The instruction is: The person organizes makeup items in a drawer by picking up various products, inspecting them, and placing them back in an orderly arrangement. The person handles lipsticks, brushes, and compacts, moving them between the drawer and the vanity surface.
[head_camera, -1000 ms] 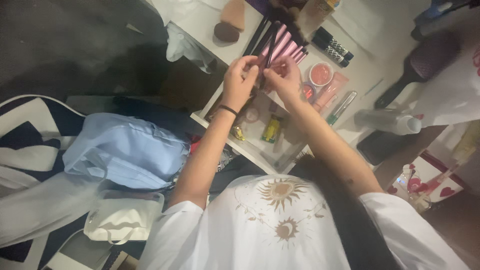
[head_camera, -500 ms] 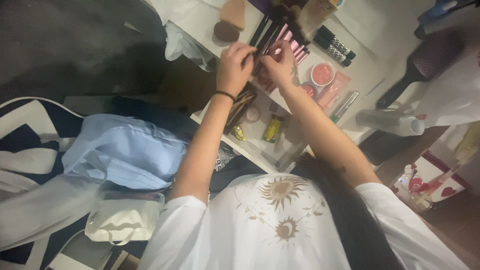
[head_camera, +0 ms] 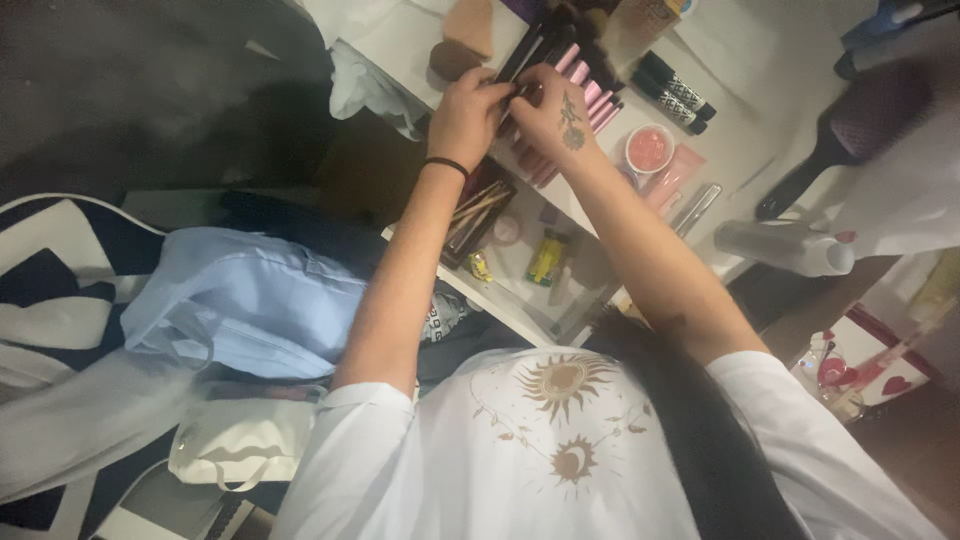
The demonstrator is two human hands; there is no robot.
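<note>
Far left there's my black-and-white striped bag (head_camera: 40,300) with a light blue shirt (head_camera: 250,310) heaped over it, and a white tote (head_camera: 240,440) lower down near my shoulder. Moving in, a crumpled white cloth (head_camera: 365,90) hangs off the edge of the white desk (head_camera: 400,40), just beside a tan makeup sponge (head_camera: 465,35). My left hand (head_camera: 468,115), hair tie around the wrist, is curled up with the fingertips pinched on a dark makeup brush (head_camera: 520,92). My right hand (head_camera: 555,118) meets it right there, fingers closed on that same brush, so both hands are touching over the pile of pink-handled brushes (head_camera: 580,85) on the desk. Can't tell exactly which finger does what, it's blurry. Below my arms the open drawer (head_camera: 520,300) has a dark tray of pencils (head_camera: 475,215) and a small yellow bottle (head_camera: 545,260). Further right: black mascara tubes (head_camera: 675,90), a round pot of pink stuff (head_camera: 650,148), a clear tube (head_camera: 695,208), a white bottle lying on its side (head_camera: 785,248), and a purple hairbrush (head_camera: 850,130) well apart from my hands.
</note>
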